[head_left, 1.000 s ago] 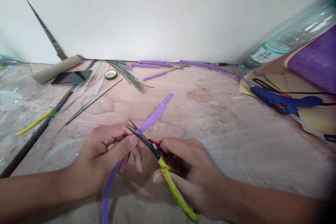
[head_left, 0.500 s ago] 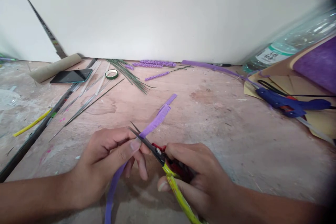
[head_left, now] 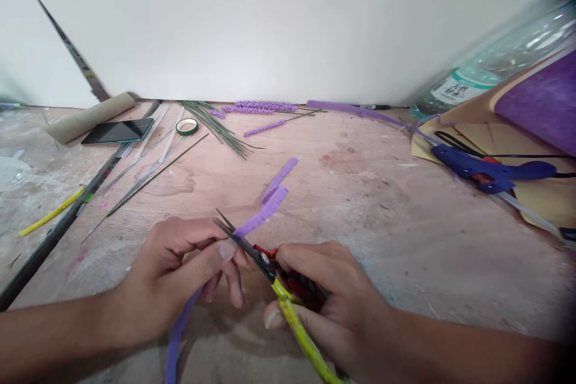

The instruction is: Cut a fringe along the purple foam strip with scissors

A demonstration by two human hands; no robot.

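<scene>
My left hand [head_left: 180, 273] pinches a long purple paper strip [head_left: 265, 207] between thumb and fingers, low in the middle of the view. The strip's far part is fringed with small cuts and lies on the wooden table [head_left: 360, 216]; its near end trails down past my wrist. My right hand [head_left: 328, 300] grips yellow-and-red-handled scissors [head_left: 270, 267]. Their dark blades are parted around the strip's edge right beside my left thumb.
Far left: a phone [head_left: 117, 131], a cardboard tube [head_left: 85, 119], a tape roll [head_left: 186, 126], thin wires [head_left: 148, 171] and green stems [head_left: 220, 126]. Finished purple sprigs [head_left: 261, 108] lie by the wall. At right sit a blue glue gun [head_left: 486, 171], a plastic bottle [head_left: 495, 66] and purple sheet [head_left: 540, 102].
The scissors keep snipping along the strip's edge and the blades' opening shifts slightly. The fringed far end has bent and folded a little nearer. Both hands stay in place.
</scene>
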